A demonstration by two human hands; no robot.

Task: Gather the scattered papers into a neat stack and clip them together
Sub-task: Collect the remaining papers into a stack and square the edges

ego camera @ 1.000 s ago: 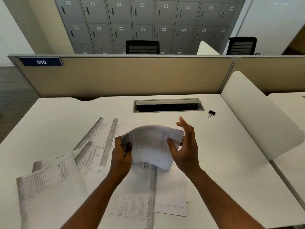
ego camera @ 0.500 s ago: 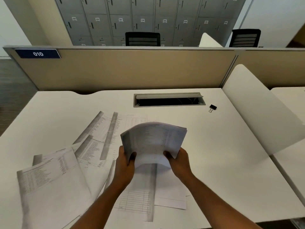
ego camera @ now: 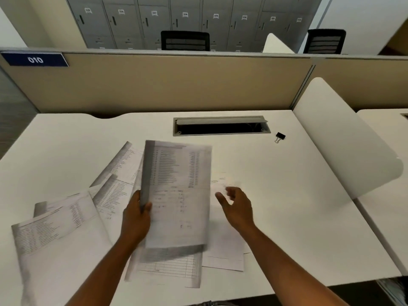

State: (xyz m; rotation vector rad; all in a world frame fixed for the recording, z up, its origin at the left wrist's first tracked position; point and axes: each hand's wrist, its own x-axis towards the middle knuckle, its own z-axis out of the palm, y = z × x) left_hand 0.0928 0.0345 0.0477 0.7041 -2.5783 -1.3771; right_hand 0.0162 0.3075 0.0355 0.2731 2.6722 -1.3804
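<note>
Held sheaf: the left hand point(ego camera: 135, 219) grips a sheaf of papers point(ego camera: 177, 195) by its left edge, thumb on the front face and the other fingers behind, out of view. The sheaf stands nearly upright above the tabletop point(ego camera: 287, 195), its long axis running away from the person.

Right hand: the right hand point(ego camera: 237, 207) hangs free just beside the sheaf's right edge, fingers loosely curled and holding nothing. It is blurred, so the exact finger pose is hard to read.

Loose sheets: scattered papers point(ego camera: 66, 219) lie flat and overlapping on the tabletop, mostly to the left of the left hand and spreading toward the near left corner. More sheets point(ego camera: 223, 255) lie under and just right of the sheaf, between the two forearms.

Nearer hand: the free right hand is nearer the sheets between the forearms. The larger spread on the left lies past the occupied left hand.

Binder clip: a black binder clip point(ego camera: 280, 137) sits far right on the tabletop, just beside the right end of the cable slot point(ego camera: 220, 127), well apart from both hands and on the right hand's side.

Judgement: gathering looks partly done, and the clip step not yet begun. The right hand would likely collect the next sheet.

Risk: a one-edge grip may let the sheaf fan or sag.
</note>
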